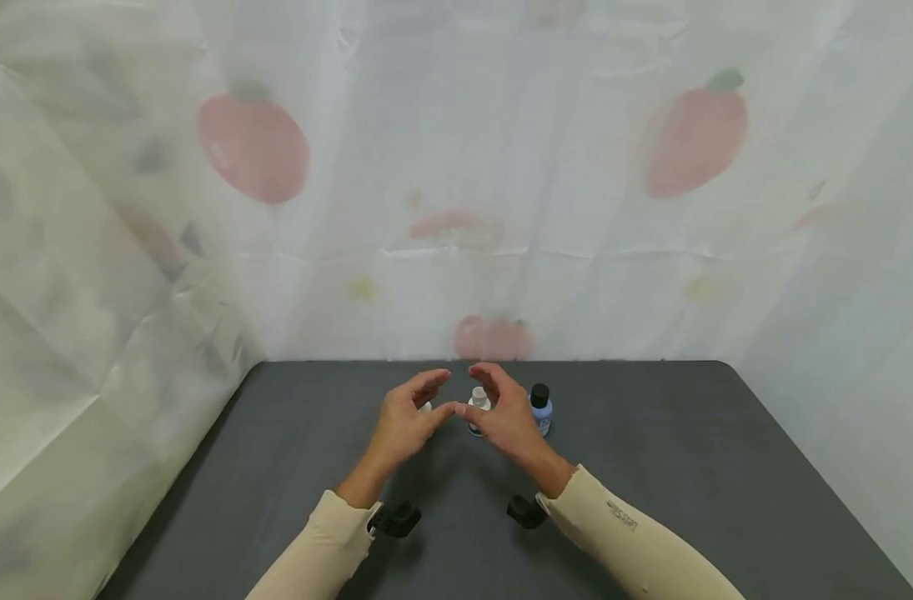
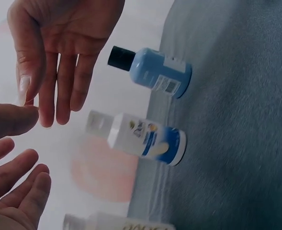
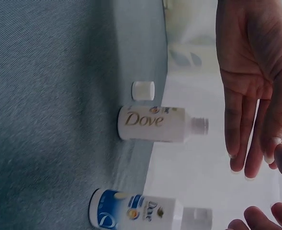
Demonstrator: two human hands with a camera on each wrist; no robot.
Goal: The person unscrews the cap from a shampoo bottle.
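My left hand (image 1: 407, 421) and right hand (image 1: 507, 415) are raised over the table, thumb tips meeting, fingers loosely curved and holding nothing. Beyond them stand three bottles. The white Dove bottle (image 3: 152, 124) shows a bare neck; in the head view the left hand mostly hides it. A white-and-blue Dove bottle (image 2: 148, 140) with a white cap stands in the middle, partly behind the right hand in the head view. To its right is a blue bottle (image 1: 542, 414) with a black cap. A small white cap (image 3: 143, 90) sits on the table beside the white bottle.
The dark grey table (image 1: 651, 467) reaches back to a pale curtain (image 1: 456, 125) printed with fruit, which also hangs along the left and right. Black wrist cameras are strapped under both sleeves (image 1: 629, 533).
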